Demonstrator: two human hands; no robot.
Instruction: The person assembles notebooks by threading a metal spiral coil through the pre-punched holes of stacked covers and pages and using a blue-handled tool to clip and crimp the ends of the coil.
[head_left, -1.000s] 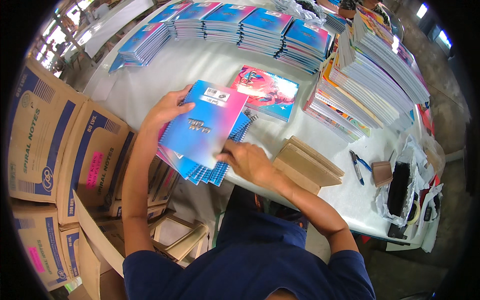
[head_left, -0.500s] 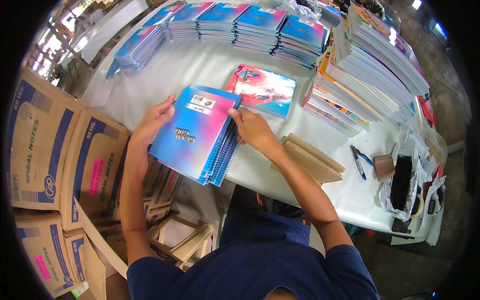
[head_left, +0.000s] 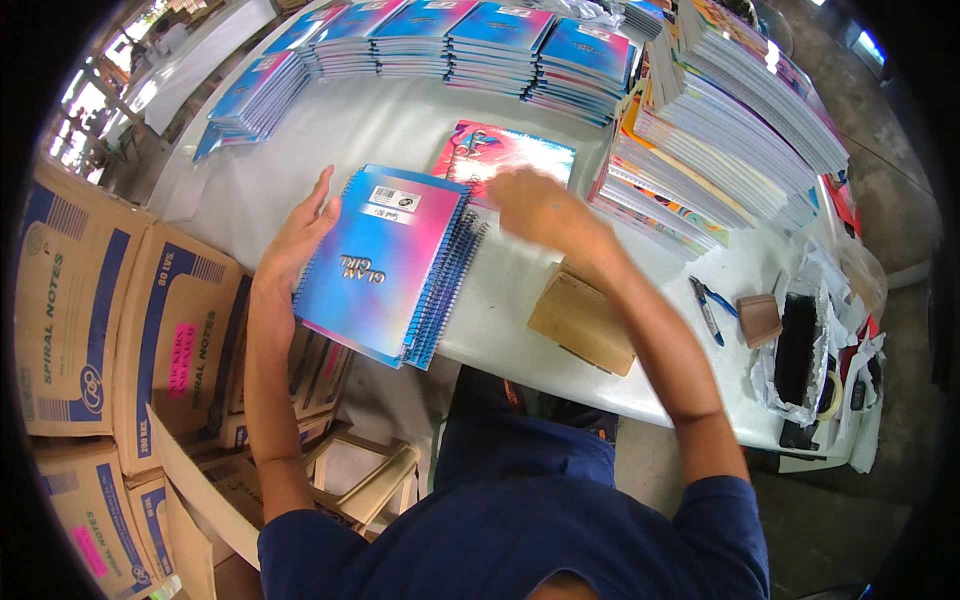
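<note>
A stack of spiral notebooks point(head_left: 375, 265) with blue and pink covers lies tilted at the near edge of the table, a white barcode sticker on the top one. My left hand point(head_left: 305, 230) rests along the stack's left side, fingers stretched out and the thumb apart from them. To the right, my right hand point(head_left: 550, 215) is smeared by motion over a red and teal spiral notebook point(head_left: 500, 150), partly covering it. Whether its fingers hold anything is not visible. Just below that forearm sits a brown cardboard piece point(head_left: 580, 320).
Blue and pink notebook stacks point(head_left: 500, 25) line the table's far side. Tall piles of other notebooks point(head_left: 700, 130) stand at right. Pens point(head_left: 708, 308), a brown block point(head_left: 758, 320) and a paper-wrapped box point(head_left: 798, 360) lie near the right edge. Cardboard cartons point(head_left: 180, 350) crowd the left.
My right hand has left the notebook stack's right edge and moved right, over the red and teal notebook. My left hand's fingers have straightened beside the stack. The view has shifted slightly.
</note>
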